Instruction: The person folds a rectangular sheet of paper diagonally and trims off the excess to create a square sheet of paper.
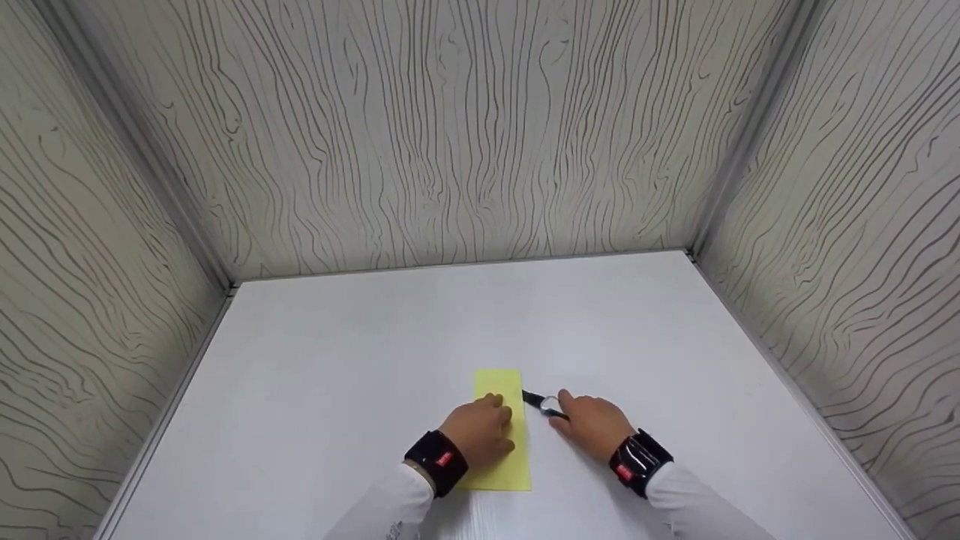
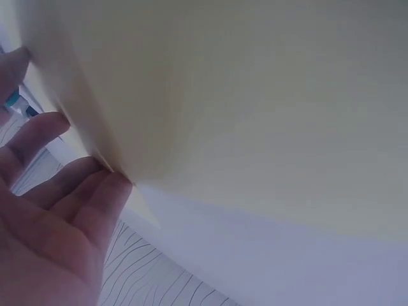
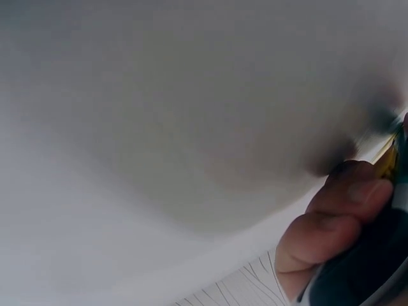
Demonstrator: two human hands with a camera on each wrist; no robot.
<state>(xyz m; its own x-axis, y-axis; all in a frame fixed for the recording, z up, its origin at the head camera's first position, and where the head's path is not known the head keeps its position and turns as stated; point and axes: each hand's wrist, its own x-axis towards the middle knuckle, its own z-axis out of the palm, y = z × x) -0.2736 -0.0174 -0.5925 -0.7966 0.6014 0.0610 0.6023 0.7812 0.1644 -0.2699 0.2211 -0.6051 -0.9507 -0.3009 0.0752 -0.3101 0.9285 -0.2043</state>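
Note:
A long yellow sheet of paper point(image 1: 504, 382) lies flat, its long sides running toward the person. My left hand point(image 1: 478, 433) rests on it, fingertips point(image 2: 113, 188) pressing on the paper in the left wrist view. To the right, my right hand point(image 1: 598, 426) grips a dark hand-held tool point(image 1: 533, 399) with a pale rounded part. The tool's narrow tip is right at the paper's right edge. Up close in the right wrist view, the dark body of the tool point(image 3: 347, 271) sits against the curled fingers point(image 3: 319, 239); its exact kind cannot be told.
The white table point(image 1: 360, 345) spreads out beneath both hands. Panels with a wood-grain line pattern point(image 1: 450, 135) stand behind it and on both sides, joined by grey corner posts point(image 1: 739, 161). Both wrists wear black bands point(image 1: 641, 460).

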